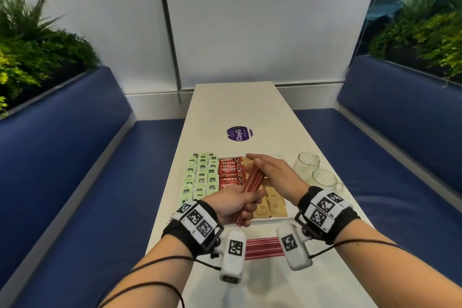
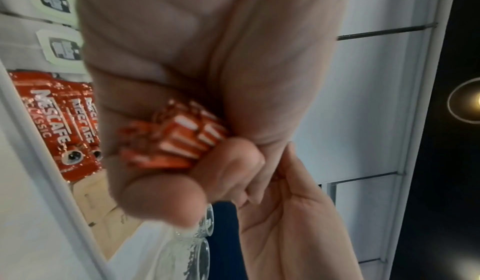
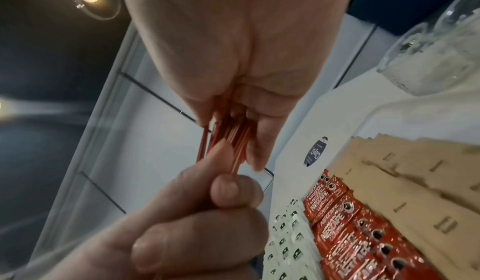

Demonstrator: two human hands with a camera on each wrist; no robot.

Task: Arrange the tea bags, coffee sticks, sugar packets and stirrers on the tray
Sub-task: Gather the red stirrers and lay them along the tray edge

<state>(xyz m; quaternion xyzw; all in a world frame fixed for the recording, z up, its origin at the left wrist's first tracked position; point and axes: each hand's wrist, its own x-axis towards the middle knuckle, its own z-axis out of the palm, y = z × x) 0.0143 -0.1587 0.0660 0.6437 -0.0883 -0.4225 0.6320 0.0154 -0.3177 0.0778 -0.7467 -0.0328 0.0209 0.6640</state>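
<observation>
A bundle of red-and-white striped stirrers (image 1: pixel 253 180) is gripped at its lower half by my left hand (image 1: pixel 250 204), tilted over the tray (image 1: pixel 272 218). My right hand (image 1: pixel 260 165) pinches the bundle's upper end between thumb and straight fingers; the wrist views show the stirrer ends (image 2: pixel 182 139) in the left fist and the stirrers (image 3: pixel 228 141) running between both hands. On the tray lie green tea bags (image 1: pixel 200 177) at left, red coffee sticks (image 1: pixel 231 172) in the middle and brown sugar packets (image 1: pixel 273 204) at right. More stirrers (image 1: pixel 263 247) lie on the table near me.
Two glass jars (image 1: pixel 306 164) (image 1: pixel 325 179) lie on the white table (image 1: pixel 237 107) right of the tray. A purple round sticker (image 1: pixel 239 134) sits beyond the tray. Blue benches (image 1: pixel 75 170) flank the narrow table, with plants behind them.
</observation>
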